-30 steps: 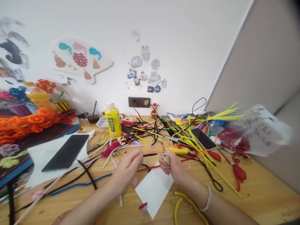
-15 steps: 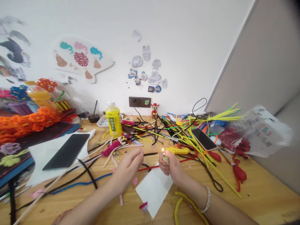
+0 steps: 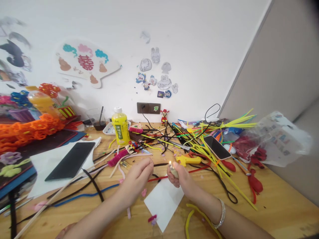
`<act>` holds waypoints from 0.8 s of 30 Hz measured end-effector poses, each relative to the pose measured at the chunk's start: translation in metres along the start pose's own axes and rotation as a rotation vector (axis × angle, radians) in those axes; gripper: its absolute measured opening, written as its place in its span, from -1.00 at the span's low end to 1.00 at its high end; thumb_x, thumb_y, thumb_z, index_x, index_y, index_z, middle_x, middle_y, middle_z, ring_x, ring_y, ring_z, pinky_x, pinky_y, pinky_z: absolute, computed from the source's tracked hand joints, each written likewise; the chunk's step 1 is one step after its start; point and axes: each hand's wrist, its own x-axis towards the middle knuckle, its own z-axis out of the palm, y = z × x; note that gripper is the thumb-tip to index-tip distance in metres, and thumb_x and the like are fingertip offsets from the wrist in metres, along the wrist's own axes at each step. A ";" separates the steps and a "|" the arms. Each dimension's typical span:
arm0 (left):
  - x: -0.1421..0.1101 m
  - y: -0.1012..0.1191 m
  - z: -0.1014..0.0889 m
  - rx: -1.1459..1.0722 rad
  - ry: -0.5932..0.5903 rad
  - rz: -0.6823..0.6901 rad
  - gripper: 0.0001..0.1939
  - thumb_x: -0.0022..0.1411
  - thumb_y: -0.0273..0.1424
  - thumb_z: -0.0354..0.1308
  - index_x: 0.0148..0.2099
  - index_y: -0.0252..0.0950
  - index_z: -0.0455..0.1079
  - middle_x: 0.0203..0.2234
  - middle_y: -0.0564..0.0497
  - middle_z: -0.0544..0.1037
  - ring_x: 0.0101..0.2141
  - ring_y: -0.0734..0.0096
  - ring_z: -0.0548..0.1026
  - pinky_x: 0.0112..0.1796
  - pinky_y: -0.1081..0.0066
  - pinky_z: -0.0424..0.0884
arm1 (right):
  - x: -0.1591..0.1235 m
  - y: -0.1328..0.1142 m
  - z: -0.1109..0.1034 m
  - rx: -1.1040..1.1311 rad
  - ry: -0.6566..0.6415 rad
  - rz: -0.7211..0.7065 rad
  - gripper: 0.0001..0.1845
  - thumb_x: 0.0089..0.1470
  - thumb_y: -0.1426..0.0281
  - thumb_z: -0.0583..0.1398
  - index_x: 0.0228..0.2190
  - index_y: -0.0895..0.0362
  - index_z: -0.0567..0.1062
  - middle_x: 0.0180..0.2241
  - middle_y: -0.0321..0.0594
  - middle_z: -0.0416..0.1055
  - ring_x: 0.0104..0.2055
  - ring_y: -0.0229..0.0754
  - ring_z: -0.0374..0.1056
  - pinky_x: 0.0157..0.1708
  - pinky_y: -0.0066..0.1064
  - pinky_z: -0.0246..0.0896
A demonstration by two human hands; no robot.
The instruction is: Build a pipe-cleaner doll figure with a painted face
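Note:
My right hand (image 3: pixel 180 176) is wrapped around a pale lighter (image 3: pixel 173 170), with a small flame burning at its top. To its left, my left hand (image 3: pixel 141 174) is closed, its fingers curled inward, and whatever it may hold is hidden. A thin red stem (image 3: pixel 157 178) runs between the two hands and passes behind the right one; whether the left fingers touch it I cannot tell. Below the hands a sheet of white paper (image 3: pixel 163 202) lies on the wooden table. Just beyond the right hand is a yellow glue gun (image 3: pixel 189 160).
A yellow drink bottle (image 3: pixel 121 127) stands behind the left hand. Black and yellow pipe cleaners (image 3: pixel 204 149) cover the middle, beside a phone (image 3: pixel 217 148). Red balloons (image 3: pixel 255 182) and a plastic bag (image 3: pixel 281 139) lie right. A dark tablet (image 3: pixel 71 161) rests left.
The right hand and the lit lighter have shifted slightly left and down, and the lighter leans a little more. The left hand has barely moved.

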 end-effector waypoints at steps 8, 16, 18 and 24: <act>-0.003 0.002 0.001 -0.145 -0.080 -0.056 -0.72 0.14 -0.30 -0.17 -0.59 -0.23 0.04 -0.68 0.17 0.10 -0.62 0.51 0.14 -0.62 0.50 0.14 | 0.002 0.000 -0.004 -0.069 -0.043 0.016 -0.53 -0.05 0.02 -0.08 -0.70 0.12 0.16 -0.75 -0.43 -0.04 -0.71 -0.41 -0.17 -0.70 -0.48 -0.33; -0.004 0.005 0.002 -0.178 -0.125 -0.085 -0.72 0.12 -0.27 -0.16 -0.59 -0.23 0.03 -0.68 0.18 0.08 -0.64 0.54 0.14 -0.66 0.52 0.14 | 0.002 0.005 -0.007 -0.031 -0.249 0.017 -0.54 -0.01 0.07 -0.13 -0.70 0.13 0.15 -0.75 -0.45 -0.07 -0.70 -0.41 -0.22 -0.69 -0.48 -0.34; -0.004 0.005 0.002 -0.155 -0.122 -0.077 -0.72 0.13 -0.29 -0.17 -0.59 -0.23 0.03 -0.69 0.18 0.08 -0.63 0.53 0.14 -0.63 0.51 0.14 | 0.004 0.006 -0.008 -0.008 -0.263 0.027 -0.54 -0.02 0.07 -0.14 -0.71 0.13 0.14 -0.76 -0.46 -0.09 -0.71 -0.41 -0.23 -0.70 -0.48 -0.35; -0.003 0.002 -0.001 -0.086 -0.067 -0.023 -0.72 0.15 -0.34 -0.19 -0.59 -0.23 0.03 -0.68 0.17 0.12 -0.60 0.51 0.16 -0.54 0.47 0.13 | 0.006 0.007 -0.009 0.030 -0.208 0.029 -0.58 -0.01 0.12 -0.14 -0.71 0.12 0.14 -0.76 -0.46 -0.11 -0.71 -0.40 -0.21 -0.71 -0.49 -0.33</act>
